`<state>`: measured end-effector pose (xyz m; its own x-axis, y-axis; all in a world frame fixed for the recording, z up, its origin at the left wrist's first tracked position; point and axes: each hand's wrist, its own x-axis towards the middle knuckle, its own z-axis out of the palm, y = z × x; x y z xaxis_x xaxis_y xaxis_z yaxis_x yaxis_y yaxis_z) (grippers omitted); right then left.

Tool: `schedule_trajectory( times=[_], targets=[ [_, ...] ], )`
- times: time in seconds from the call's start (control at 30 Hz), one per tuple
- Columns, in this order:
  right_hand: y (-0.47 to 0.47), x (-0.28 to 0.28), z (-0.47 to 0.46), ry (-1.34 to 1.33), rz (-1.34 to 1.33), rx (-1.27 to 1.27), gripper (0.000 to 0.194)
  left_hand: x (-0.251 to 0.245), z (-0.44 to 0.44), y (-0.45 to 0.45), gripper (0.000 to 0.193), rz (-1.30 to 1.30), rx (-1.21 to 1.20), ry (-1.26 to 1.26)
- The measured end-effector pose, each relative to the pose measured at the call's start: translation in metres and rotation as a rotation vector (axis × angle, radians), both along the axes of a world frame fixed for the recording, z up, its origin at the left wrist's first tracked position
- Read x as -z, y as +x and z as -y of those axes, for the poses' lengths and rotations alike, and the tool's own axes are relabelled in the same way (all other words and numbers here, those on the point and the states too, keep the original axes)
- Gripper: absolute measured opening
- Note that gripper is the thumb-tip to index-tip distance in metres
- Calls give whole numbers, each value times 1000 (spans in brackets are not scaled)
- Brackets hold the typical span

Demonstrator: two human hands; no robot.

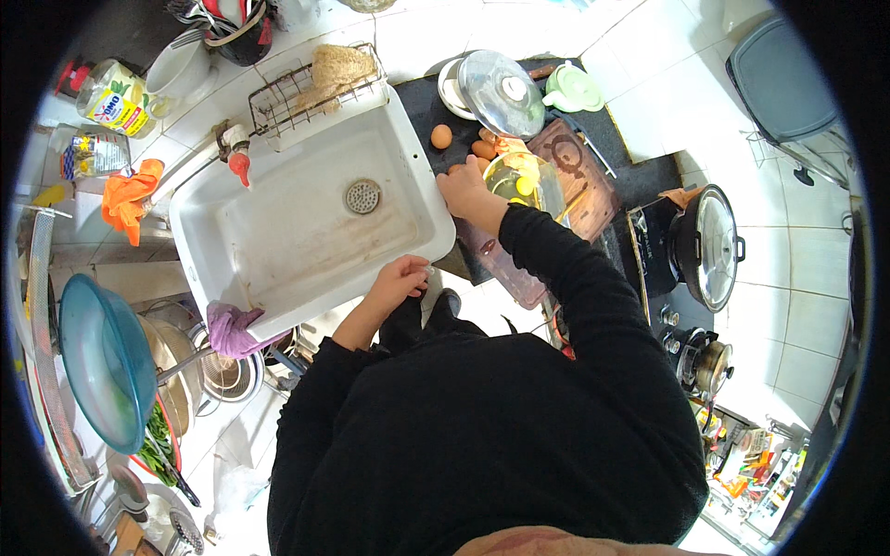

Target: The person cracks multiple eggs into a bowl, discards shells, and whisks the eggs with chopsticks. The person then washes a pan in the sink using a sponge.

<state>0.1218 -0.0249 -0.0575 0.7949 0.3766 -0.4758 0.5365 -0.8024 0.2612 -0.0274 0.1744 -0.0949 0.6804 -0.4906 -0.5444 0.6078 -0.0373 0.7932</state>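
My right hand [464, 192] reaches over the dark counter, beside a bowl [556, 194] that holds cracked raw eggs with yellow yolks [526, 185]. Its fingertips are close to several brown eggs [483, 149]; whether they grip one is hidden. Another brown egg [441, 136] lies apart, nearer the sink. Over the front rim of the white sink [437, 233] is my left hand [400, 281], with its fingers loosely curled. What may be in those fingers is too small to make out. A wooden cutting board [591, 187] lies by the bowl.
Behind the eggs are a clear lid [497, 90] and a light green lidded pot [576, 87]. A wire rack [278, 104] and a red-tipped tap [238, 163] border the sink. At right stands a pan with a glass lid [716, 243]. A purple cloth [236, 330] hangs at the sink corner.
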Motion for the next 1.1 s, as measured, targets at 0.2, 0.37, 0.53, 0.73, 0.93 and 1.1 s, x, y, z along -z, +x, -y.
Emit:
schedule_trajectory(
  times=[0.2, 0.37, 0.53, 0.73, 0.93, 1.1],
  targets=[
    [-1, -9, 2, 89, 68, 54, 34, -1, 3, 6, 32, 17, 17, -12],
    [-2, -48, 22, 417, 198, 100, 37, -5, 3, 12, 33, 16, 24, -35],
    [-39, -87, 69, 1455, -72, 459, 52, -12, 7, 26, 33, 28, 29, -9],
    [-146, -93, 116, 2399, -601, 973, 65, -18, 35, 44, 33, 71, 64, -35],
    [-235, -38, 133, 1800, -237, 1359, 59, -20, 81, 98, 26, 1115, 43, 520],
    [-267, 8, 133, 1817, -31, 1426, 59, -16, 123, 132, 22, 1449, 555, 1002]
  ],
)
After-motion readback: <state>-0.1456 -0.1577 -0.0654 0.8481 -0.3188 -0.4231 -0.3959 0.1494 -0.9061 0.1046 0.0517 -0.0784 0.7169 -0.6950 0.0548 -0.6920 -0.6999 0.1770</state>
